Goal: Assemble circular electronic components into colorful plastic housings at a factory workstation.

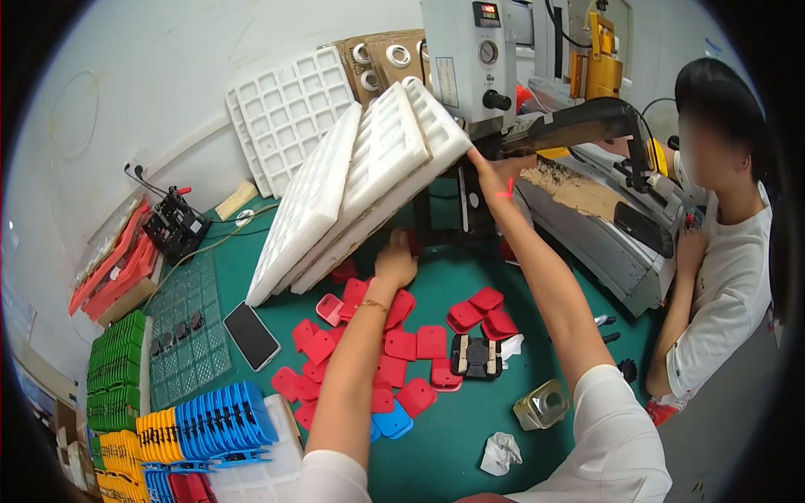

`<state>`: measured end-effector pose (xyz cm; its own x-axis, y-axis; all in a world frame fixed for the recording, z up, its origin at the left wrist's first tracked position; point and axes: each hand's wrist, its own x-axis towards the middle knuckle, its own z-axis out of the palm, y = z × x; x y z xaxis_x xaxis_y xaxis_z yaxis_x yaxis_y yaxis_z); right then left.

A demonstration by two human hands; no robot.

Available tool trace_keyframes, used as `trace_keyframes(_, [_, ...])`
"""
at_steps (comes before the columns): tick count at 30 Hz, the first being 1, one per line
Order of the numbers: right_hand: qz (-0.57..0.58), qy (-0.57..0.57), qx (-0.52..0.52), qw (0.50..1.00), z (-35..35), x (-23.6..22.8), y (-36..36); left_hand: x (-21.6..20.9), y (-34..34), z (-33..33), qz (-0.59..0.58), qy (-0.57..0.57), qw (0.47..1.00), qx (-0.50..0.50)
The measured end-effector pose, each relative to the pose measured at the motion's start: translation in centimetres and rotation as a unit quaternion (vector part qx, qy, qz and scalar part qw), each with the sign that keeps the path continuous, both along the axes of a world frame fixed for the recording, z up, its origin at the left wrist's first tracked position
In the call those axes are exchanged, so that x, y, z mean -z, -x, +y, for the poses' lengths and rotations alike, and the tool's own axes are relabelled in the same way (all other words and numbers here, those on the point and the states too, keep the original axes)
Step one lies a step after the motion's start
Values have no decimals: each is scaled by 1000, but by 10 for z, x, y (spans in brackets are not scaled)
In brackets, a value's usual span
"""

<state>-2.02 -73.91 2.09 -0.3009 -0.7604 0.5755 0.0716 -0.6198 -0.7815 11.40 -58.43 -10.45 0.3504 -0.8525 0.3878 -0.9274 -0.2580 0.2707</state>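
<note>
A tilted stack of thick white foam trays with square pockets leans over the back of the green table. My right hand grips its upper right corner. Beneath the raised stack, my left hand has its fingers curled at a red plastic piece, partly hidden by the hand. Many flat red plastic covers with rounded ends lie scattered around my left forearm. Among them are a few blue covers. A black fixture block with metal inserts sits right of the pile.
A press machine stands at the back. Racked green, yellow and blue parts fill the lower left beside a phone. A glass jar and crumpled tissue lie front right. A co-worker is at right.
</note>
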Motion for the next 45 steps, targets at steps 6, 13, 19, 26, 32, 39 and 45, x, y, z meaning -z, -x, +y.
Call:
trace_keyframes(6, [12, 28, -24, 999, -21, 3, 3, -32, 0, 36, 45, -44, 982, 177])
trace_keyframes(13, [191, 74, -107, 973, 10, 13, -38, -72, 26, 84, -93, -60, 959, 262])
trace_keyframes(19, [364, 14, 64, 929, 2, 24, -59, -107, 37, 124, -133, 124, 963, 201])
trace_keyframes(26, [464, 46, -12, 885, 3, 32, -25, -111, 45, 167, -125, -33, 968, 215])
trace_keyframes(32, [628, -30, -221, 745, -3, 28, 20, -141, 81, 215, -119, -235, 912, 315])
trace_keyframes(39, [538, 4, -266, 800, -16, 90, 55, -189, 135, 289, -80, -293, 911, 278])
trace_keyframes(45, [391, -206, -379, 813, 24, 81, 53, -187, 146, 354, -30, -329, 923, 199])
